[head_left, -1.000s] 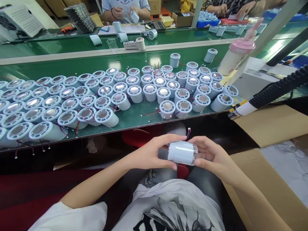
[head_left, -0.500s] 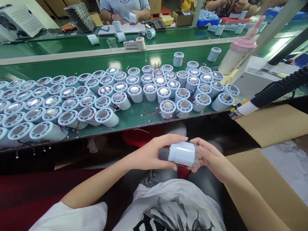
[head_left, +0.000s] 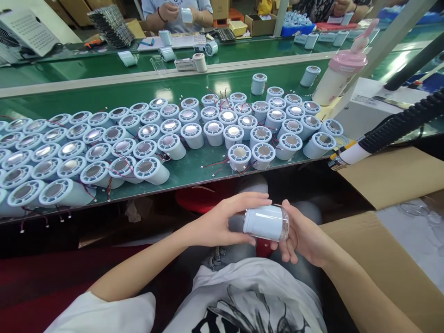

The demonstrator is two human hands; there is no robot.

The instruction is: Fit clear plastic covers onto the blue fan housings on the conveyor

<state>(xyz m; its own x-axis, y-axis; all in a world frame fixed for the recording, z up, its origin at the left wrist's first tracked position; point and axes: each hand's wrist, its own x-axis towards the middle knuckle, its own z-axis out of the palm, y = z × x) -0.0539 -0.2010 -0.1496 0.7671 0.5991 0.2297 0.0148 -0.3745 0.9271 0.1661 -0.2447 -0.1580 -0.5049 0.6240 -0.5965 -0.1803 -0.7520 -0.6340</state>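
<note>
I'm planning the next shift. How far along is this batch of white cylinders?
Done: no finished units can be made out anywhere in view. In hand: one white cylinder over the lap, gripped by the left hand while the right hand cups its clear-capped end. Left: seemingly most of it. Dozens of uncapped cylinders stand on the green bench, red wires loose.

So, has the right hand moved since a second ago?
Yes: the right hand has dropped slightly away from the green bench edge, its fingers opened under the white cylinder.
</note>
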